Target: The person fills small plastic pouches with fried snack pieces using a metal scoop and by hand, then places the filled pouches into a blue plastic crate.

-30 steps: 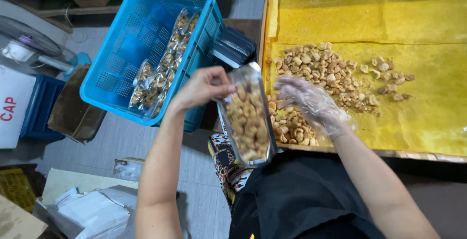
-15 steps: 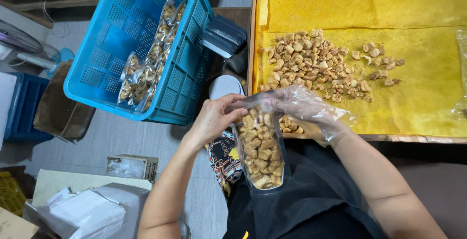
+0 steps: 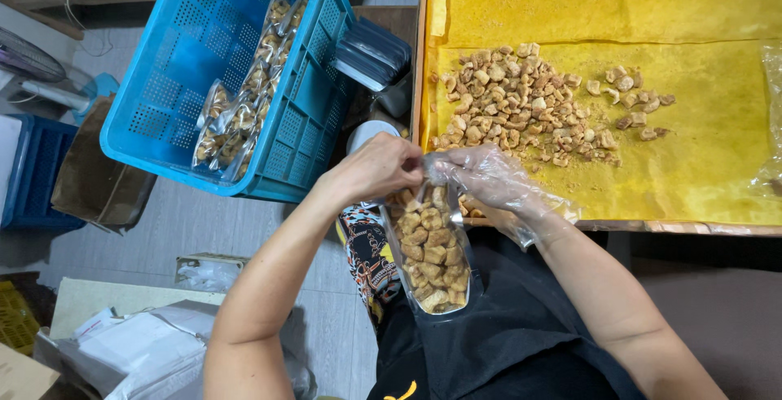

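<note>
Head view: clear plastic pouch of golden fried snack pieces [image 3: 430, 253] hangs over a dark apron, top edge pinched by bare left hand [image 3: 373, 170] and glove-covered right hand [image 3: 487, 178]. Beyond, loose pieces [image 3: 529, 103] lie on yellow paper-lined tray [image 3: 717, 156]; left, blue slotted plastic crate [image 3: 175, 66] holds filled pouches.

The left hand [image 3: 376, 170] and gloved right hand [image 3: 489, 178] cover the mouth of the bag [image 3: 429, 253], so whether it is sealed cannot be told. The right hand also hides the nearest snacks [image 3: 529, 107] on the tray [image 3: 709, 164]. The tray, crate [image 3: 175, 66] and fan [image 3: 28, 62] are cut off by the edges.
</note>
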